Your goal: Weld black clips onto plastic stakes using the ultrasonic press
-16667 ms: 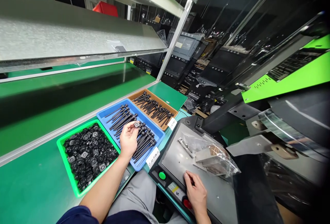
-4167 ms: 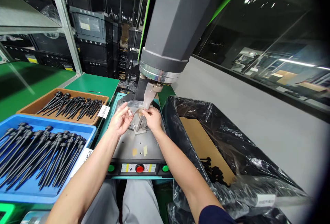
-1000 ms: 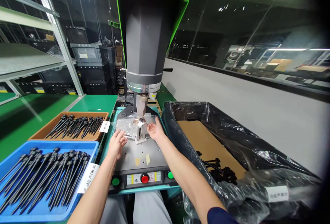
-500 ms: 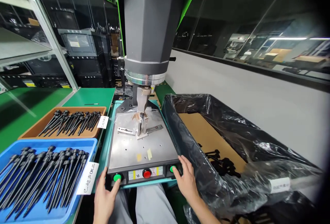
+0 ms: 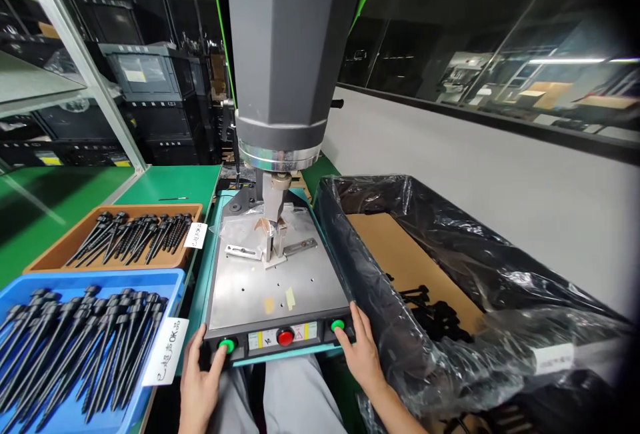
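My left hand (image 5: 201, 375) is at the front left corner of a bench press machine, its thumb on the left green button (image 5: 227, 346). The fingers lie spread along the panel's side. On the other side, my right hand (image 5: 364, 354) has its thumb at the right green button (image 5: 337, 325) and its fingers over the panel's corner. Neither hand holds anything. Between them is a red button (image 5: 285, 337). Beyond the metal base plate (image 5: 260, 297), the metal press tip (image 5: 275, 199) meets the top of a small fixture (image 5: 273, 247); a dark part there is mostly hidden.
At left, a blue tray (image 5: 179, 285) and an orange tray (image 5: 37, 262) hold many black rod-like parts with wide heads. To the right stands a box lined with black plastic (image 5: 373, 301), with dark parts on cardboard (image 5: 415, 257). The grey machine head (image 5: 283, 54) hangs above.
The press tip has come slightly lower, onto the fixture's top. Both hands stay at the green buttons, with little thumb movement. My view has shifted a little.
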Motion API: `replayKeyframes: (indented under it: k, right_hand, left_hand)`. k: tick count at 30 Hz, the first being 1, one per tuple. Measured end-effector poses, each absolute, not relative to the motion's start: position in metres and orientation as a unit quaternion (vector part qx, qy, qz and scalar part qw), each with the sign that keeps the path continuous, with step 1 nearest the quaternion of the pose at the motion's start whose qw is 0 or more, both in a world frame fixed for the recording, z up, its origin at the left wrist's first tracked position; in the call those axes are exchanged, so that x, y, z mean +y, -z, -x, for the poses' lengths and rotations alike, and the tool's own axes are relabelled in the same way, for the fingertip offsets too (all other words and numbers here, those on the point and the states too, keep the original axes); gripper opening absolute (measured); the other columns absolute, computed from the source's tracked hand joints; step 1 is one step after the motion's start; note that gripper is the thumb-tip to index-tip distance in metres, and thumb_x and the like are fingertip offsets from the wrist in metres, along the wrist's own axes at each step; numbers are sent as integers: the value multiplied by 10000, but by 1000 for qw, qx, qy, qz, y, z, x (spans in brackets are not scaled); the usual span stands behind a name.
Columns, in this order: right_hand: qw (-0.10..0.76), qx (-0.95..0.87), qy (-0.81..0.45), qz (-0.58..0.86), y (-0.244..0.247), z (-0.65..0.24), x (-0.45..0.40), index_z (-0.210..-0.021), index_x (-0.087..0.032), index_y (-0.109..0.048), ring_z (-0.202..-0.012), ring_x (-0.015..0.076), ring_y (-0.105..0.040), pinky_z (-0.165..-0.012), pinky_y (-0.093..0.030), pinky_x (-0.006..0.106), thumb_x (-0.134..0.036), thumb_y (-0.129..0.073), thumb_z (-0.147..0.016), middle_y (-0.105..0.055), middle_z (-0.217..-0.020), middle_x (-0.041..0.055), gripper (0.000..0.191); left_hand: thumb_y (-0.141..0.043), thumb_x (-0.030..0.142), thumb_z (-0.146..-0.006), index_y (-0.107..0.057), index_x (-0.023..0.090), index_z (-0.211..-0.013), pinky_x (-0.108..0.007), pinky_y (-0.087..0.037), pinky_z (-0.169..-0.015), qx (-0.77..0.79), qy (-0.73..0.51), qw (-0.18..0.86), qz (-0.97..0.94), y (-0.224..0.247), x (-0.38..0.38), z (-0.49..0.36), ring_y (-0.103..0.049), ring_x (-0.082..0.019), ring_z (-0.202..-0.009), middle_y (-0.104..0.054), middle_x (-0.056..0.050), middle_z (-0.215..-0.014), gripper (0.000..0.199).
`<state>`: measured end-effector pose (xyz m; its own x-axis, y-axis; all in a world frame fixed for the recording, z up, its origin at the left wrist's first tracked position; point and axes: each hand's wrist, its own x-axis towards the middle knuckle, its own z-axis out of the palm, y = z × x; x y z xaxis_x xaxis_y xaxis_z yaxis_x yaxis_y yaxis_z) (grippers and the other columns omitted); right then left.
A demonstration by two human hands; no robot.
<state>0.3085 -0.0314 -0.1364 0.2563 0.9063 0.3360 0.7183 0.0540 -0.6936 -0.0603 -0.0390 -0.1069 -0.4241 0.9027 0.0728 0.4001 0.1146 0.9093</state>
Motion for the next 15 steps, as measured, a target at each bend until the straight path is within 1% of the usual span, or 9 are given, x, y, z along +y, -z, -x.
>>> replayKeyframes:
  k: [3,6,15]
  right_hand:
    - [416,-611,-110,664,138,-309,-32,-1515,-249,-264,-1358,307,-389,-1104,-369,489,-409,-400,-979,-378,-1467,125,575]
    - [426,-615,-89,658,141,-308,-31,-1518,-242,-250,-1360,311,-379,-1107,-357,505,-389,-409,-980,-382,-1465,132,580]
    - [436,-613,-75,655,143,-307,-29,-1513,-227,-254,-1348,317,-385,-1100,-358,528,-408,-470,-960,-396,-1451,149,620]
  left_hand:
    - [-580,474,-823,-453,262,-1404,-462,-269,-1166,689,-481,247,-483,118,-39,61,-386,-299,-1377,-451,-87,-1464,632]
    - [-529,453,-861,-421,269,-1428,-459,-271,-1167,690,-481,216,-496,129,-39,61,-380,-294,-1382,-451,-85,-1460,606]
    - [-524,429,-871,-405,258,-1441,-465,-291,-1158,681,-480,189,-520,133,-37,63,-400,-301,-1367,-468,-102,-1437,607]
